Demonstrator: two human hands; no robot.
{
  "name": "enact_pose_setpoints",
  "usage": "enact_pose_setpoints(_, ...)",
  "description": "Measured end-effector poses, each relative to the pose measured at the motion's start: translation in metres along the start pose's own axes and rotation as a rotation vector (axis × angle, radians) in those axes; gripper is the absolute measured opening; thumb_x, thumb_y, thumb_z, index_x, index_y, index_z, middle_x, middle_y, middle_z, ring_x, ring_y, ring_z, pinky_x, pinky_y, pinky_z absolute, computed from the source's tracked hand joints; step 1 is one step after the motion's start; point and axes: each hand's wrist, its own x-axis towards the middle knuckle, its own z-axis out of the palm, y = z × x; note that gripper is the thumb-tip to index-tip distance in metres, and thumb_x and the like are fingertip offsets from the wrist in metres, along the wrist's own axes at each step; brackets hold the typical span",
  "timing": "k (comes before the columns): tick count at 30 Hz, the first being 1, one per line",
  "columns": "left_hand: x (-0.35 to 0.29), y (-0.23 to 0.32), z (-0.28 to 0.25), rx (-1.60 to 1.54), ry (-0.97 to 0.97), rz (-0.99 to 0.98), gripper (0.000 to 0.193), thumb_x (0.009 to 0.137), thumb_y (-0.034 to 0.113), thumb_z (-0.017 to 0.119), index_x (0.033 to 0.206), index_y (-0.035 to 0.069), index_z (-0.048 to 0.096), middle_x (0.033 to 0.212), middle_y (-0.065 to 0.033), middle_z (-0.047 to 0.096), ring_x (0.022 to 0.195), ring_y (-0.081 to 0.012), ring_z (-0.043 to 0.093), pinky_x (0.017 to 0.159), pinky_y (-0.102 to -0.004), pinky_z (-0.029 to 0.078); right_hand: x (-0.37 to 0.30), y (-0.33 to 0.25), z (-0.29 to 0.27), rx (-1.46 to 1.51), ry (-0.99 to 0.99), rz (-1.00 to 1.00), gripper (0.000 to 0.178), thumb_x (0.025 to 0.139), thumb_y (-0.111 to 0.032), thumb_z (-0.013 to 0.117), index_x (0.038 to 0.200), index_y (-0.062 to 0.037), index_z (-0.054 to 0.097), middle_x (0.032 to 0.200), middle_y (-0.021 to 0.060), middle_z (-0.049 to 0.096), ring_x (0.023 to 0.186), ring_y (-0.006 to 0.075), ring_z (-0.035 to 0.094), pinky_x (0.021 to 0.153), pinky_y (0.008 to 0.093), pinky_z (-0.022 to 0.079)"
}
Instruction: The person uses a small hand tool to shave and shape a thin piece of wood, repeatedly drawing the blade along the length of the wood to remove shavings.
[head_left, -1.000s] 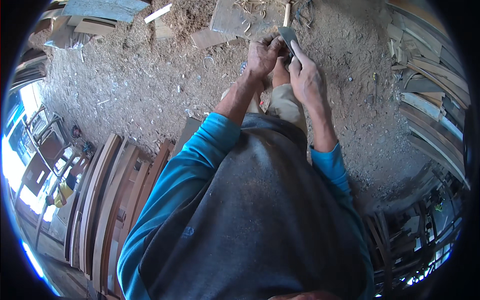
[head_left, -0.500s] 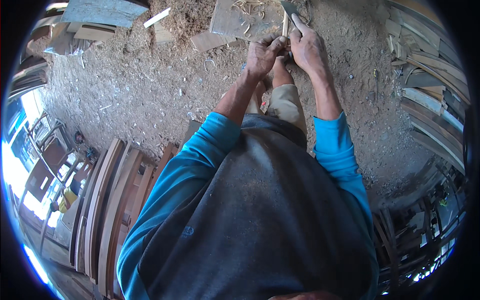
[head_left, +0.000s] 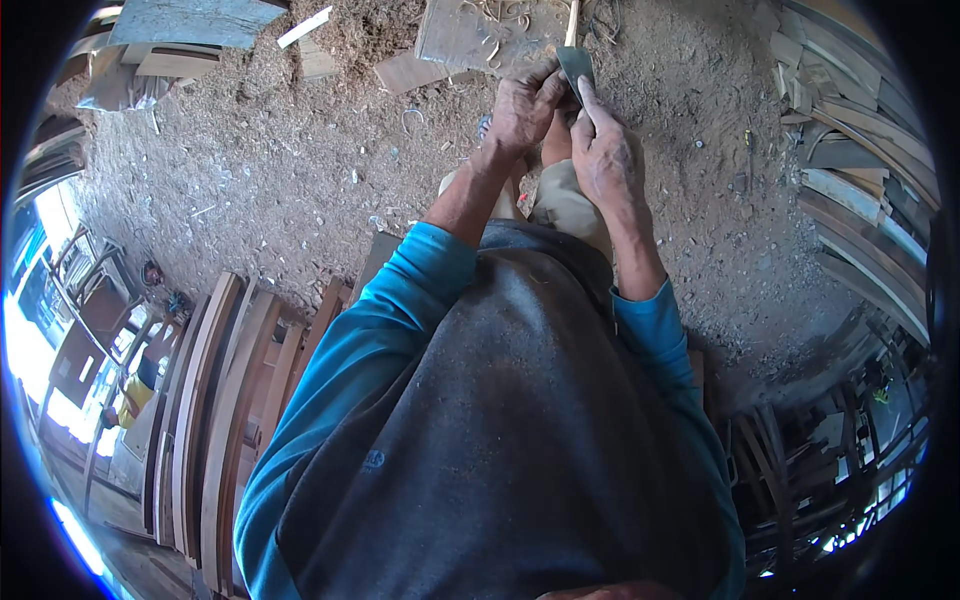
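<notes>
My left hand (head_left: 523, 110) is closed around the near end of a thin pale wooden stick (head_left: 573, 25), which points away from me. In my right hand (head_left: 607, 162) is a knife with a broad grey blade (head_left: 577, 66); its handle is hidden in the grip. The index finger lies stretched along the blade. The blade crosses the stick just beyond my left fingers. Both hands are close together above my feet. Curled wood shavings (head_left: 512, 16) lie on a worn board (head_left: 447, 38) beyond them.
Sawdust and chips cover the dirt floor (head_left: 290, 190). Curved planks (head_left: 215, 400) are stacked at the near left, more timber (head_left: 870, 230) on the right. Dark scrap pieces (head_left: 800, 480) lie at the near right. A pale wood strip (head_left: 304, 27) lies at the far left.
My right hand has drawn the knife back toward me along the stick, its forearm coming nearer. My left hand stays almost in place.
</notes>
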Motion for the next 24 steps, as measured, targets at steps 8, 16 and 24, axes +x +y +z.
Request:
enact_pose_setpoints(8, 0.002, -0.002, 0.005, -0.022, 0.078, 0.018, 0.04, 0.106, 0.016, 0.059, 0.139, -0.006, 0.058, 0.096, -0.0072, 0.075, 0.085, -0.0097, 0.067, 0.079, -0.0279, 0.059, 0.059, -0.009, -0.013, -0.047, -0.022, 0.032, 0.042, 0.101, -0.024, 0.05, 0.137, -0.006, 0.063, 0.097, 0.03, 0.071, 0.091, 0.0464, 0.07, 0.083, 0.0509, 0.056)
enact_pose_setpoints(16, 0.0, 0.001, 0.006, 0.02, 0.113, 0.0, 0.036, 0.105, 0.013, 0.061, 0.137, -0.003, 0.062, 0.094, -0.0062, 0.075, 0.081, -0.0096, 0.068, 0.077, -0.0268, 0.058, 0.017, -0.016, -0.018, -0.073, -0.163, 0.155, 0.043, 0.102, -0.024, 0.051, 0.143, -0.0172, 0.06, 0.101, 0.0288, 0.07, 0.093, 0.0471, 0.069, 0.081, 0.0532, 0.055)
enact_pose_setpoints(24, 0.001, -0.001, 0.007, -0.021, 0.092, -0.012, 0.048, 0.105, 0.021, 0.063, 0.144, -0.006, 0.054, 0.097, -0.0059, 0.073, 0.086, -0.0091, 0.066, 0.079, -0.0278, 0.058, 0.067, -0.017, -0.018, -0.087, -0.047, 0.088, 0.046, 0.101, -0.027, 0.047, 0.142, -0.0125, 0.061, 0.106, 0.0293, 0.07, 0.097, 0.0469, 0.068, 0.087, 0.0499, 0.055)
